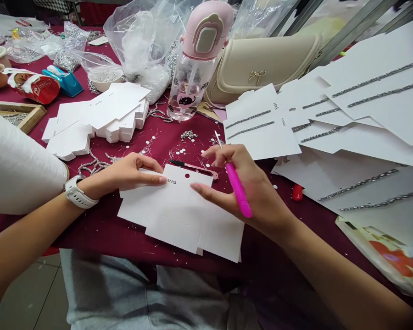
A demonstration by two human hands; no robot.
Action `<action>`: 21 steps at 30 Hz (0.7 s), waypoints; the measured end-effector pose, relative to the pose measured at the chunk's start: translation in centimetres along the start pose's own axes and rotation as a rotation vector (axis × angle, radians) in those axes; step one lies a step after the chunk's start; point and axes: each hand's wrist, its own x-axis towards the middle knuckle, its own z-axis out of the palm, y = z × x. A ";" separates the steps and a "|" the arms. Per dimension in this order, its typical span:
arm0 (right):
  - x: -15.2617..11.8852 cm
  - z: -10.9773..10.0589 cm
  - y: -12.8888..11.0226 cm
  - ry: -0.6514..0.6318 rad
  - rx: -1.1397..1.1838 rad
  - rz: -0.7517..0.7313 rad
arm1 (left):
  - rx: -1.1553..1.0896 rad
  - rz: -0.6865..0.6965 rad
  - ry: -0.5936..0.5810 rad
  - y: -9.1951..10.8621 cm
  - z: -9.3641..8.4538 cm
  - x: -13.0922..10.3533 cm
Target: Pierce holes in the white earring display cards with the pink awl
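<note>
Right hand (259,192): fingers closed round magenta-handled tool (239,192), slim tip towards 11 o'clock; thumb stretched apart, above white MNG card (179,211). Left hand (129,172): thumb laid on card near its 10 o'clock corner, index finger bent alongside; whether pinching, cannot tell. MNG card lies atop other white cards (223,233). Clock centred there: pink-and-black implement (197,168) by top edge, 12; pink-lidded bottle (184,98), farther, 12; card stack (120,110), 11; cards bearing silver chains (258,142), 2; red cap (297,192), 3.
</note>
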 end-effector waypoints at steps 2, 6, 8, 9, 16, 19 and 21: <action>0.1 -0.3 0.2 -0.109 -0.022 0.009 | 0.029 0.024 0.032 0.2 -0.1 -0.1; 0.0 -0.5 0.1 -0.213 0.010 0.084 | 0.070 0.055 0.077 0.5 -0.2 -0.4; 0.0 -0.7 -0.2 -0.213 0.050 0.105 | 0.060 0.054 0.088 0.6 -0.1 -0.4; 0.0 -0.8 -0.3 -0.209 0.070 0.117 | 0.044 0.047 0.093 0.6 -0.1 -0.5; 0.2 -1.4 0.2 0.112 0.144 0.178 | -0.415 0.000 0.349 0.5 0.1 -0.2; 0.1 -1.2 0.2 0.316 0.259 0.173 | -0.631 0.053 0.261 0.3 0.4 -0.1; -0.1 -0.9 -0.2 0.330 0.317 0.178 | -0.663 0.081 0.126 0.2 0.9 -0.3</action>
